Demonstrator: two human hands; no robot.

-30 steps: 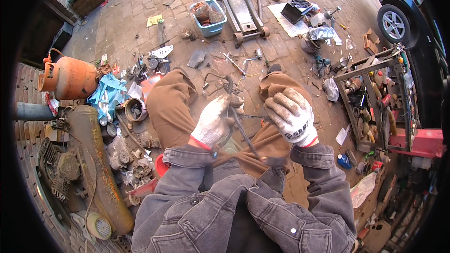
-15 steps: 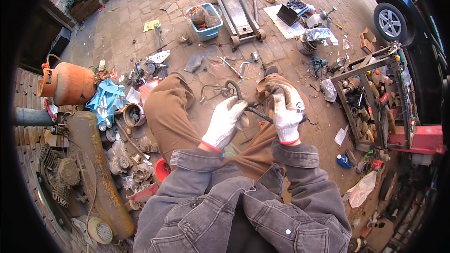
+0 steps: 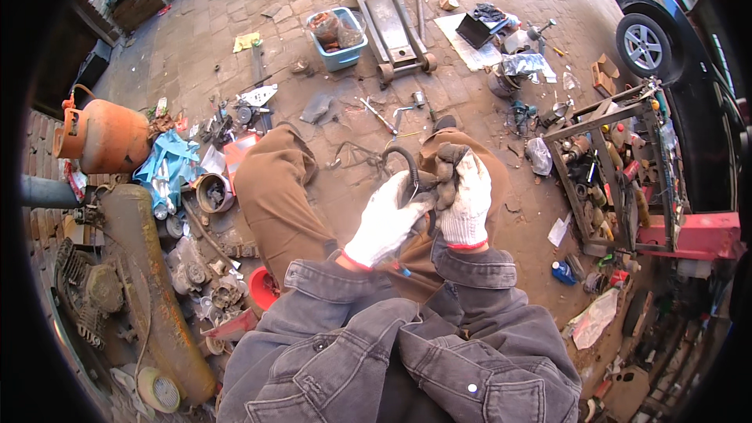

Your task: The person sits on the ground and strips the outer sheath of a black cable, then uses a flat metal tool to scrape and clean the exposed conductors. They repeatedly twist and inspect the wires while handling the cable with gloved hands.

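Observation:
A black corrugated cable sleeve (image 3: 410, 163) with thin wires bends up in front of my knees. My left hand (image 3: 384, 223), in a white knitted glove with a red cuff edge, is closed around its lower part. My right hand (image 3: 466, 200), gloved alike with dirty grey fingertips, is closed on the same bundle close beside it. The fingers hide much of what lies between the hands. Thin dark wires (image 3: 351, 155) loop out to the left, over the ground between my brown-trousered legs.
Small tools, including a slim rod-shaped one (image 3: 378, 115), lie ahead. Beyond stand a blue basket (image 3: 341, 57) and a floor jack (image 3: 389, 27). Leftward are an orange gas cylinder (image 3: 113, 137), a rusty tank (image 3: 149, 266) and loose parts. A metal frame (image 3: 611, 121) of parts and a car wheel (image 3: 644, 45) are right.
My right hand has moved left and turned inward, close against my left hand. The sleeve stretch that showed between the hands is now mostly covered. The view has shifted slightly.

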